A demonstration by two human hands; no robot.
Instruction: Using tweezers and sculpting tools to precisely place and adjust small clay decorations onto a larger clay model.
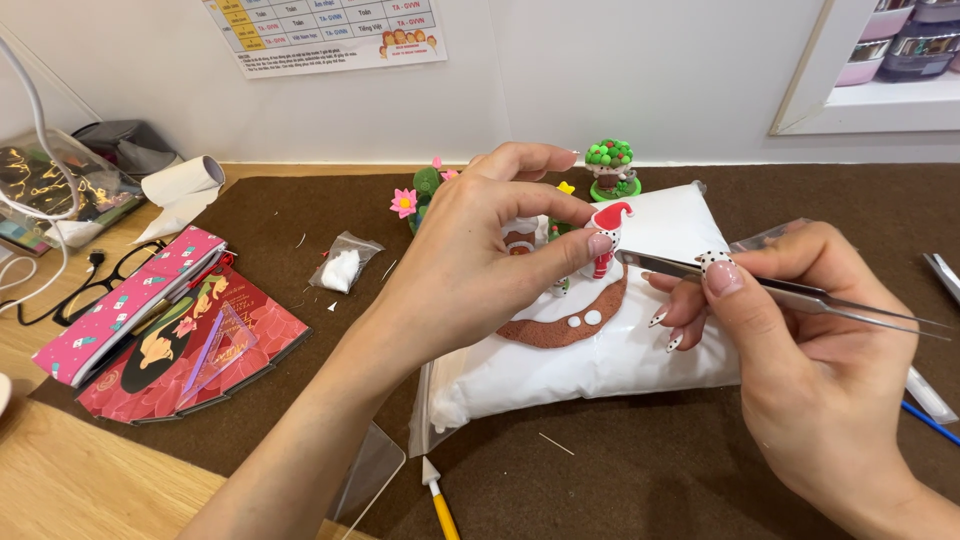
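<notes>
My left hand (480,260) pinches a small clay figure with a red hat (608,225) between thumb and forefinger. The figure stands on a brown clay base with white icing (570,315), which rests on a white filled plastic bag (600,360). My right hand (790,350) grips metal tweezers (830,300), whose tip reaches toward the figure from the right. A small clay house sits partly hidden behind my left fingers.
A brown mat (300,420) covers the wooden desk. A clay tree (612,168) and pink clay flower (404,203) stand at the back. Pink case and red booklet (190,345) lie left, with black glasses (100,285), a small bag of white clay (343,268), and a yellow-handled tool (440,505) in front.
</notes>
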